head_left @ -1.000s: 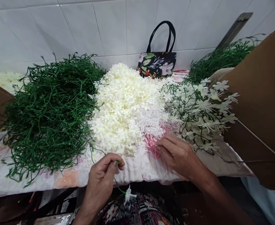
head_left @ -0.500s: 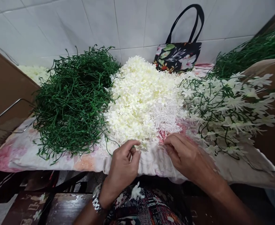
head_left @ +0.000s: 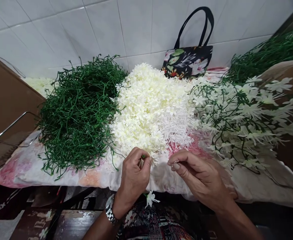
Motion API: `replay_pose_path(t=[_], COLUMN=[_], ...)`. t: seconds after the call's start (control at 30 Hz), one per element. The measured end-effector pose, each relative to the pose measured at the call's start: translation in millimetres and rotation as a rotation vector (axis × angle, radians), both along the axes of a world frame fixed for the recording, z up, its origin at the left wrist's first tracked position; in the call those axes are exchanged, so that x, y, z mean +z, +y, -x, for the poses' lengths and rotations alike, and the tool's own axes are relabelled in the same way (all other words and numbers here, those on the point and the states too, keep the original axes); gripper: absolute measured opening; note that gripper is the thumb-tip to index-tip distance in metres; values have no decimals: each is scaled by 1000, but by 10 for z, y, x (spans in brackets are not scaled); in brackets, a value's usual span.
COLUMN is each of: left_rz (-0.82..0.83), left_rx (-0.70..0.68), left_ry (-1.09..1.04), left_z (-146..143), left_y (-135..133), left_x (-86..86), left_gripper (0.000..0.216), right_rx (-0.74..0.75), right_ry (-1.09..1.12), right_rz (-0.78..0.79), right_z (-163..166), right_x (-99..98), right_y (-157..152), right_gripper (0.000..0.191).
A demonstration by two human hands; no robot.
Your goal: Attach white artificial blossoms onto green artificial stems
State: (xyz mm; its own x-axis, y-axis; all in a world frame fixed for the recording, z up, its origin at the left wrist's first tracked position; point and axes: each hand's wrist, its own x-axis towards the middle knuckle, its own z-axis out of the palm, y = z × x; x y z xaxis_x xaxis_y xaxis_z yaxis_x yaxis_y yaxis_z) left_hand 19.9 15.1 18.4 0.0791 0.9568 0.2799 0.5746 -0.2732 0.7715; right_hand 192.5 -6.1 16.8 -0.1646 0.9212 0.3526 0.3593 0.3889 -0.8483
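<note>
My left hand (head_left: 133,178) is closed in a pinch on the tip of a thin green stem (head_left: 143,156) at the near edge of a heap of loose cream flower heads (head_left: 150,106). A white flower (head_left: 151,198) hangs below that hand, over my lap. My right hand (head_left: 198,175) is just to the right, its thumb and forefinger pinched together on a small pale piece that I cannot make out. A tangled pile of bare green stems (head_left: 77,110) lies to the left of the flower heap.
Stems with white flowers on them (head_left: 246,113) are stacked at the right. A black floral handbag (head_left: 188,60) leans on the tiled wall. A floral cloth (head_left: 23,163) covers the table. Brown cardboard (head_left: 3,103) stands at the left, and more green stems (head_left: 268,53) lie far right.
My left hand rose from below the table edge to the near edge of the flower heap, still pinching the green stem. My right hand drew back slightly and pinched shut. The view shifted left.
</note>
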Motion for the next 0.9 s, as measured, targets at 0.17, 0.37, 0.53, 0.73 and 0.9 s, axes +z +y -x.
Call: replay_pose_path(t=[0.17,0.37,0.53,0.73,0.9], left_rz=[137,312,439,380,328], left_rx=[45,54,23,-12,34], left_ry=[-137,-398,-723,-771,-636], left_z=[-9,14,62,81,71], left_y=[-16,-19,-6,-60,-101], left_x=[5,-24,-94,-129,-98], left_gripper=[17,18,21,20,20], right_rx=[11,-41,-42,-13,-157], right_ry=[43,-42,-84,-66,-441], right_rz=[-30,-77,-112,-124,-226], right_z=[75,87,102,169,138], right_x=[-18,-93,-129,-26,-178], right_y=[18,52,47,11,66], right_gripper=[9,9,11,13,17])
